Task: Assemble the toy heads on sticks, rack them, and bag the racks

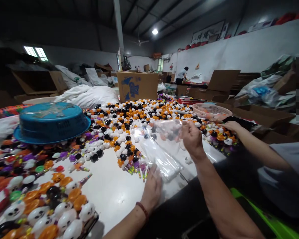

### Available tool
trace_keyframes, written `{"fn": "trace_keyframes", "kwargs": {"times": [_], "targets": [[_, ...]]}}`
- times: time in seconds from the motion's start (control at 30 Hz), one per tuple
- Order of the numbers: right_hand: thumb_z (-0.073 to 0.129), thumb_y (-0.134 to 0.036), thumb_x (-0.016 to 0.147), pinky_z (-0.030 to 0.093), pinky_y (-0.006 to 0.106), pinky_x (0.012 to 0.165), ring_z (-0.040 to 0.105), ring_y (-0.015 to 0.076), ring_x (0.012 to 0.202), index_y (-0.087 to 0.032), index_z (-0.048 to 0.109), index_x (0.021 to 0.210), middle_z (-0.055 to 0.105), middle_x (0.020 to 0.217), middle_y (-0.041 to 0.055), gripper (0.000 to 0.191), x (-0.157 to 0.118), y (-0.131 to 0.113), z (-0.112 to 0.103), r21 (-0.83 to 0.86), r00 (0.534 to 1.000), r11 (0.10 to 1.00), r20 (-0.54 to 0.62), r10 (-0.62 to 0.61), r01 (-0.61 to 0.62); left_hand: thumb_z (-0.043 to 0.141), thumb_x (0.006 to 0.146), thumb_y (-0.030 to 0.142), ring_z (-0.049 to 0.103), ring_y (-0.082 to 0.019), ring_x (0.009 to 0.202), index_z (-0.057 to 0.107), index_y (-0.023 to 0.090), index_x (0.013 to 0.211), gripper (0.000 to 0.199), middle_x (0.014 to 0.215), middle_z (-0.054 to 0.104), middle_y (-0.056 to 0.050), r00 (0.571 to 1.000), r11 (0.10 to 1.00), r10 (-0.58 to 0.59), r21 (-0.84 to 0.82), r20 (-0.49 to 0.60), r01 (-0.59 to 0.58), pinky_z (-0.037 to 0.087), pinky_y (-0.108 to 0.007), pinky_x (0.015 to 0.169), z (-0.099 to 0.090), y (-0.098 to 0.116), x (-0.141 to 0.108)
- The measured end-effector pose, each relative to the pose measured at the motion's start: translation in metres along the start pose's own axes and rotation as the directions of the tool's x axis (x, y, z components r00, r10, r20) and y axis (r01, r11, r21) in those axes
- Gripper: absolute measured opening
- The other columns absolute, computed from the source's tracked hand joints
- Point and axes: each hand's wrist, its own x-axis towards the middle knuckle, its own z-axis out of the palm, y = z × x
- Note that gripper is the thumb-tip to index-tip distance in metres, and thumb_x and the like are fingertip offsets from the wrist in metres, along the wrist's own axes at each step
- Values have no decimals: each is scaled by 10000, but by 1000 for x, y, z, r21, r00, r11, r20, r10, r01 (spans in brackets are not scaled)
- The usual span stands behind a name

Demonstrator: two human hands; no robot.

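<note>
My right hand (193, 138) is closed, fingers pinching the edge of a clear plastic bag (167, 127) lifted above the table. Beneath it lies a stack of clear plastic bags (164, 161), shiny and flat on the white tabletop (109, 186). My left hand (152, 184), a dark red bracelet at its wrist, is at the stack's near left edge; its fingers are blurred and partly hidden. Just beyond that hand are small toys (129, 154) in orange, black and white, some with purple and yellow-green stems.
An upturned blue basin (51, 122) sits among the toys at left. A cardboard box (137, 87) stands behind the heap, with a pink basket (211, 111) to its right. A co-worker's hand (233, 126) reaches in from the right. Another person (181, 75) works far back.
</note>
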Motion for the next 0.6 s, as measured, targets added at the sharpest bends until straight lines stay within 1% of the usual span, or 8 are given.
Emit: {"fn": "trace_keyframes", "kwargs": {"times": [0.07,0.13,0.23,0.3,0.4,0.47,0.53,0.6], "targets": [[387,-474,1010,532,282,648,696,205,757,-164,662,1082,747,1025,143,421,-33,-16,-4,-175,976,964,126,-179,200,391,939,647,515,-305,1319,645,189,1255,612,1410,570,-154,974,890,-223,-413,-29,191,369,-527,1141,-14,22,0],[393,-394,1027,549,246,670,714,175,804,-182,667,1099,675,1274,143,353,-74,-27,-1,-165,880,902,344,-326,399,330,865,800,603,-311,1206,628,209,1268,775,1342,621,-143,928,579,-364,-760,85,297,472,-516,1042,-33,47,1],[399,-318,1035,558,234,628,727,165,774,-153,655,1141,613,1364,156,323,-132,-27,8,-176,787,848,501,-361,500,407,785,860,614,-295,1184,630,261,1239,784,1302,644,-98,909,261,-393,-932,137,253,540,-454,948,-61,72,3],[412,-296,1032,564,250,608,737,190,778,-125,645,1167,648,1305,181,319,-161,-20,9,-207,810,862,494,-316,462,545,777,794,630,-284,1150,668,227,1137,683,1249,666,-103,881,216,-451,-940,143,264,555,-415,914,-77,73,1],[421,-283,1025,583,276,697,738,216,863,-121,626,1197,715,1164,173,313,-192,-13,-1,-119,844,947,497,-204,299,795,743,457,685,-196,902,682,165,945,373,1001,718,-83,779,321,-623,-886,70,336,561,-297,788,-92,61,-9],[397,-275,1030,575,262,717,727,188,811,-151,646,1122,747,983,111,293,-208,-11,-9,-38,813,992,576,-79,123,805,748,364,659,-142,742,664,153,885,288,841,695,-50,713,344,-699,-851,51,398,541,-246,690,-97,52,-18],[387,-271,1030,562,243,685,702,160,722,-176,653,1044,731,858,60,283,-222,-10,-14,-21,757,1000,653,13,1,694,820,547,657,-154,725,651,154,924,409,842,686,-65,682,286,-723,-852,108,438,552,-274,672,-101,48,-27],[395,-271,1023,566,255,685,712,174,752,-160,638,1097,736,923,85,277,-234,-5,-15,-63,768,997,640,13,36,483,821,784,679,-195,778,625,162,1008,665,952,691,-105,661,244,-739,-866,126,437,575,-341,691,-106,48,-35]]}}
